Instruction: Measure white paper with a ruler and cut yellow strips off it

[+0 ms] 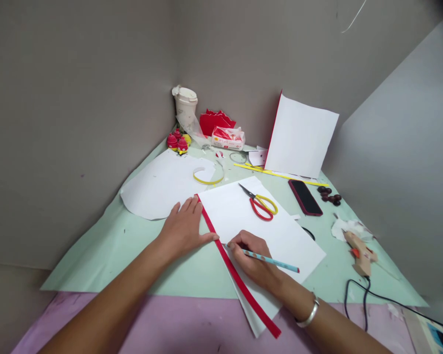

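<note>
Red strip (249,294): it slants along the left side of our white sheet (229,209), between our two grips, right of the left one and left of the right one.
Strip's axis: it runs from a far end at our left fingertips toward us and to the right, bending slightly; the near end points our way, past the front edge of the green cover (162,275) on the worktop.
Left grip (182,227): palm down and loosely spread, grasping nothing; its fingers lie by the strip's far end and its thumb reaches right, tip on the strip.
Right grip (253,244): we hold it closed round the pencil (271,259), low over the sheet.
Pencil's axis: the tip points left and slightly away, the red end right and a little toward us, across the strip's line.
Key relation: the pencil tip sits just beside the strip's right edge, near our left thumb; whether it touches, we cannot tell.
Nearer hand: our left is on the strip, our right just beside it.
Scissors (257,200): on the sheet beyond our right grip, blades pointing away and left.
</note>
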`<state>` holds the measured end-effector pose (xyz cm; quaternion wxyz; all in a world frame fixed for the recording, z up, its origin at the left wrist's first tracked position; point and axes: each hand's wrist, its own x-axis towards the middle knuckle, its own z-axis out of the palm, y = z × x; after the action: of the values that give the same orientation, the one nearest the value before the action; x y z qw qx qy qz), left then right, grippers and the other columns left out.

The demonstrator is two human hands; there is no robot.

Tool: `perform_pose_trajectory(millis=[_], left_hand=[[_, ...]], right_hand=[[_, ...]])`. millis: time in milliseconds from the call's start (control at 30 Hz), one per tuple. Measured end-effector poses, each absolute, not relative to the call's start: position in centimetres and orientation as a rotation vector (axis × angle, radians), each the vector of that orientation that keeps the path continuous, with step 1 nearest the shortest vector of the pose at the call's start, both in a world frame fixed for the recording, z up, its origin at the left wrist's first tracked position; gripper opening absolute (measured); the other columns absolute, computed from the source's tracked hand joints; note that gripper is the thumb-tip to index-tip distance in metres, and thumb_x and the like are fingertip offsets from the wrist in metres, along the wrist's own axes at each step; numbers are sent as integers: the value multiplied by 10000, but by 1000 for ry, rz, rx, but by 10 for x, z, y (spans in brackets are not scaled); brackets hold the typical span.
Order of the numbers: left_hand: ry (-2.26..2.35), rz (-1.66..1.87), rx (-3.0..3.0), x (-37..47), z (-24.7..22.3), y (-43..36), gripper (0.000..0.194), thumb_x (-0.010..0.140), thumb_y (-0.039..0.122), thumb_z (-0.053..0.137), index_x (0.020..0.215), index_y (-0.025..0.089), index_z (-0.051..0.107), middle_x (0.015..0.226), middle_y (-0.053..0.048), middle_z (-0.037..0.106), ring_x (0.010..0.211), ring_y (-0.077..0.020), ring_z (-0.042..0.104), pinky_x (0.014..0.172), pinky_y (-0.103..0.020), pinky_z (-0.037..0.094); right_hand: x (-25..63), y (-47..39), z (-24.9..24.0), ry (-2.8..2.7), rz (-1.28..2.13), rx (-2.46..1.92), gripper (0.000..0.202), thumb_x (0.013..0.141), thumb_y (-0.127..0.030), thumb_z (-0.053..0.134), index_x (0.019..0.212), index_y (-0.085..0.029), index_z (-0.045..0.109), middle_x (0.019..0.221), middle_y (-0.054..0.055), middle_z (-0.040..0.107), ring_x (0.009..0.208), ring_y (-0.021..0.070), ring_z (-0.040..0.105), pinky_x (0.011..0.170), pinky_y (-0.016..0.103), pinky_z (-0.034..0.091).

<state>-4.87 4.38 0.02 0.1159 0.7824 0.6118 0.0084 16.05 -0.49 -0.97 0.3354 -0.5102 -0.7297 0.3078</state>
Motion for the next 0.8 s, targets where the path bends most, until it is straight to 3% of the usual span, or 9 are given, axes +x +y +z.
perform_pose_trajectory(millis=[533,800], left_hand=[[1785,56,2267,-49,-1,45,1020,762,728,558,1518,85,323,1625,-208,210,1508,-348,183,1202,-524,166],[1777,48,2276,-49,0,44,1034,769,733,550,1514,55,318,1622,-222,213,1504,-356,190,1197,-537,170]], right_hand=[[164,-11,-11,-1897,808,-1322,175,821,-115,530,701,-207,619,685,-18,643,638,143,588,610,239,446],[167,-13,-12,-1920,764,-1305,182,853,-116,555,717,-207,636,697,-20,661,643,142,609,606,235,461]])
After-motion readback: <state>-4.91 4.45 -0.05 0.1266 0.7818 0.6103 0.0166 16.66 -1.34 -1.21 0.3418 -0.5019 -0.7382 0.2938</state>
